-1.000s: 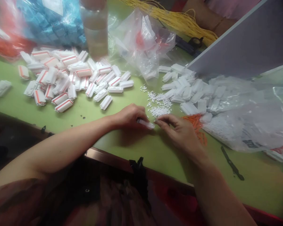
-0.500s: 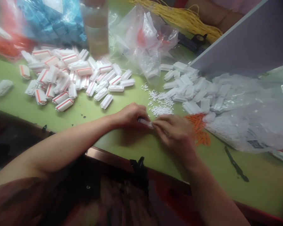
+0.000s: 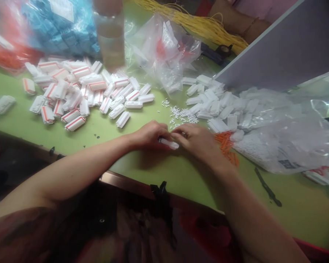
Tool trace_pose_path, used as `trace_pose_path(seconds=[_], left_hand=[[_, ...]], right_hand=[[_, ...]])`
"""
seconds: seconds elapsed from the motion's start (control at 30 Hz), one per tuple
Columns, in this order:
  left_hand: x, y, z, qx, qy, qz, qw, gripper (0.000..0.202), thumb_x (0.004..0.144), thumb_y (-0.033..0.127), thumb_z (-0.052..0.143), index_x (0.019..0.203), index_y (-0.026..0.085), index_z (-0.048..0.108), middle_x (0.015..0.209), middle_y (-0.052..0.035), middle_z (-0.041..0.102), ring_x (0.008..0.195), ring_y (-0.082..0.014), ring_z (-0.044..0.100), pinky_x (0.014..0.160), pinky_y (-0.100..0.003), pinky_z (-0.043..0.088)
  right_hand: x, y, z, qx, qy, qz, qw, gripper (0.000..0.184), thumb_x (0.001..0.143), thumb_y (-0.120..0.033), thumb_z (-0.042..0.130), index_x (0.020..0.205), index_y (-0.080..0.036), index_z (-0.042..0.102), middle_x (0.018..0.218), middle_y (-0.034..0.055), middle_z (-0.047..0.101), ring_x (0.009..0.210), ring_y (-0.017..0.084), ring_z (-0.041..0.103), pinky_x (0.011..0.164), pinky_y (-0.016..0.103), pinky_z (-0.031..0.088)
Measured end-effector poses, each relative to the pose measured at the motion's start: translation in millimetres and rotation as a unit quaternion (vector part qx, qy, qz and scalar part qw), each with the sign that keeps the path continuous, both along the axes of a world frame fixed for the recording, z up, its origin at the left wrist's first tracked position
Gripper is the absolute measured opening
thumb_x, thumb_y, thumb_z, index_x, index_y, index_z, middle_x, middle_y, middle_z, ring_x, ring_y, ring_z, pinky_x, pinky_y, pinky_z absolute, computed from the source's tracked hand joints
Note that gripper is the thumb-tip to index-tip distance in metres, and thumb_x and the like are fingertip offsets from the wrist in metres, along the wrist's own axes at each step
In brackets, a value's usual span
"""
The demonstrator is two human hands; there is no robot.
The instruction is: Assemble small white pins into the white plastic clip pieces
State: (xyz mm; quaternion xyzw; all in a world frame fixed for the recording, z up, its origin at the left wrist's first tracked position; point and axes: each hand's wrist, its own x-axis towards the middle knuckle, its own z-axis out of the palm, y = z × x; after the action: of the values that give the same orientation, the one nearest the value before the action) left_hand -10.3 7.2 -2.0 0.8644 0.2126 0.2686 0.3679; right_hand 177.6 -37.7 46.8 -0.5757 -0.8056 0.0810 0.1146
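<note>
My left hand is closed around a small white plastic block, whose right end sticks out past the fingers. Fingers pinched together, my right hand meets the left fingertips just above that block. Whatever lies in this pinch is too small or hidden to make out. Just behind both hands is a scatter of tiny white pegs. Small orange strips lie to the right of my right hand, partly covered by it.
White blocks with orange stripes are heaped at left, plain white blocks at right. A clear bag, a dark thin blade-like tool, a bottle and a grey panel stand or lie around. Another person's arm shows behind yellow cords.
My right hand has shifted slightly up and left, from the right end of the white block to above it beside the left fingertips. The left hand has barely moved.
</note>
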Motion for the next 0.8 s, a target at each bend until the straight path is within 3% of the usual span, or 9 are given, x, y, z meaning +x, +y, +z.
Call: trace_pose_path(seconds=[0.17, 0.33, 0.53, 0.67, 0.8], left_hand=[[0, 0, -0.4, 0.005, -0.003, -0.002, 1.0, 0.019, 0.073, 0.036, 0.075, 0.082, 0.019, 0.076, 0.073, -0.0023, 0.068, 0.062, -0.0098, 0.059, 0.064, -0.022, 0.043], [1, -1, 0.7, -0.006, -0.003, -0.003, 1.0, 0.021, 0.074, 0.038, 0.074, 0.08, 0.018, 0.076, 0.073, -0.0033, 0.068, 0.063, -0.0101, 0.059, 0.064, -0.023, 0.043], [1, -1, 3.0, -0.001, 0.024, 0.005, 1.0, 0.021, 0.074, 0.038, 0.073, 0.077, 0.017, 0.076, 0.071, -0.0024, 0.067, 0.062, -0.0102, 0.059, 0.063, -0.022, 0.042], [1, 0, 2.8, 0.007, 0.026, 0.004, 1.0, 0.023, 0.075, 0.039, 0.072, 0.076, 0.017, 0.075, 0.071, -0.0027, 0.067, 0.062, -0.0103, 0.058, 0.062, -0.022, 0.041], [1, -1, 2.4, 0.006, 0.024, 0.007, 1.0, 0.026, 0.075, 0.043, 0.071, 0.075, 0.018, 0.076, 0.07, -0.0023, 0.067, 0.062, -0.0101, 0.059, 0.063, -0.022, 0.042]], right_hand=[[-2, 4, 6.4, -0.026, -0.046, 0.025, 0.998, 0.012, 0.082, -0.022, 0.059, 0.072, -0.022, 0.067, 0.071, 0.0017, 0.069, 0.061, 0.015, 0.057, 0.053, 0.027, 0.033], [10, -21, 16.7, -0.059, 0.119, -0.034, 0.991, 0.013, 0.087, -0.031, 0.057, 0.082, -0.022, 0.065, 0.074, 0.0008, 0.069, 0.064, 0.015, 0.061, 0.057, 0.027, 0.042], [4, -37, 0.6, -0.024, 0.22, -0.023, 0.975, 0.015, 0.089, -0.036, 0.058, 0.082, -0.023, 0.061, 0.089, 0.0042, 0.066, 0.079, 0.017, 0.061, 0.068, 0.03, 0.048], [2, -36, -9.0, 0.0, 0.21, -0.014, 0.978, 0.013, 0.09, -0.034, 0.056, 0.084, -0.024, 0.06, 0.09, 0.0045, 0.065, 0.082, 0.018, 0.061, 0.067, 0.031, 0.047], [3, -35, -11.3, 0.056, 0.134, 0.019, 0.989, 0.011, 0.09, -0.029, 0.056, 0.084, -0.023, 0.062, 0.09, 0.0048, 0.067, 0.087, 0.019, 0.061, 0.071, 0.033, 0.044]])
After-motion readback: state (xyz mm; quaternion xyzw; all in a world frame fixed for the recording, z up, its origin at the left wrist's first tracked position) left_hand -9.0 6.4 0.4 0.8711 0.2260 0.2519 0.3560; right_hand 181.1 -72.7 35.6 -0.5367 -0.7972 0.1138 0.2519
